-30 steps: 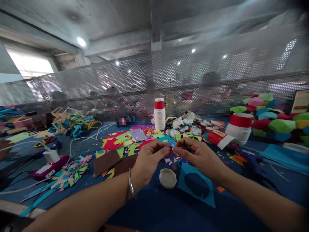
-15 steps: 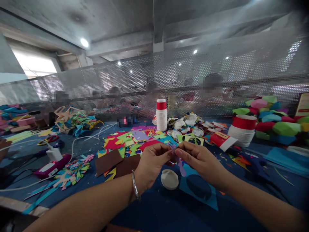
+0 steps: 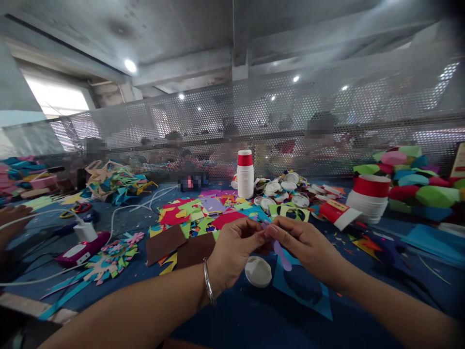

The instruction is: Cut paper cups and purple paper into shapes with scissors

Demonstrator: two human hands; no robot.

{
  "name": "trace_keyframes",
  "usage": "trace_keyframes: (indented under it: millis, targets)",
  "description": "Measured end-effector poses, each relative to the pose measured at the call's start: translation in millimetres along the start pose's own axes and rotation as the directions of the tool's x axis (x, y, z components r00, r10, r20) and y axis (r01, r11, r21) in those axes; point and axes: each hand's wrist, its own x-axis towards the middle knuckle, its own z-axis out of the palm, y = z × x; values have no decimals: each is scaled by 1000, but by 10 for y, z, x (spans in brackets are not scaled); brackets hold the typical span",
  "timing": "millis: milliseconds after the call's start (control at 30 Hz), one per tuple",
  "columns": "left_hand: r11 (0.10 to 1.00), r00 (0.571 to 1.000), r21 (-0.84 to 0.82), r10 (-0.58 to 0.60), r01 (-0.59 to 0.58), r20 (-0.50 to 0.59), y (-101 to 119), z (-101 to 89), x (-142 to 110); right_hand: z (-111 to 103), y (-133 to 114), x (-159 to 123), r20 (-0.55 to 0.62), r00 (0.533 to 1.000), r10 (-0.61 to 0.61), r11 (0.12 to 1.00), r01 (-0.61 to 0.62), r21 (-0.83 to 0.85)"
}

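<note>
Both my hands meet in front of me, pinching a small purple paper strip point(image 3: 283, 258) whose rounded end hangs below the fingers. My left hand point(image 3: 238, 249), with a silver bangle point(image 3: 208, 281) at the wrist, has its thumb and fingertips closed on the strip's upper part. Thumb and forefinger of my right hand point(image 3: 304, 245) press on it from the other side. Just under the hands lies a round white lid point(image 3: 258, 271). Beside that lid is a blue paper sheet point(image 3: 321, 299) with a round hole cut in it.
Coloured paper scraps point(image 3: 181, 213) and brown card point(image 3: 166, 244) lie beyond my hands. White paper cups point(image 3: 245, 182) stand stacked behind, another stack point(image 3: 367, 201) at right. A purple power strip point(image 3: 85, 249) with cables is at left; a dark glue gun point(image 3: 390, 254) lies right. Another person's hand point(image 3: 14, 215) shows far left.
The view has shifted slightly, so everything sits a little farther right. The purple strip tilts more to the right between my fingers. Another person's hand has come further into view at left.
</note>
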Motion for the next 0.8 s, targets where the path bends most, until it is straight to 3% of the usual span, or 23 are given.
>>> trace_keyframes:
  millis: [200,367,800]
  targets:
    - [998,999,56,36,-37,18,31,11,-6,-1,22,-1,-65,994,83,995,-79,64]
    - [984,997,168,62,-53,-51,93,-8,-5,-25,-32,-1,-71,996,50,998,-53,-28]
    - [983,987,86,160,-159,-1,103,-70,30,-20,38,2,-41,999,16,999,-18,-40]
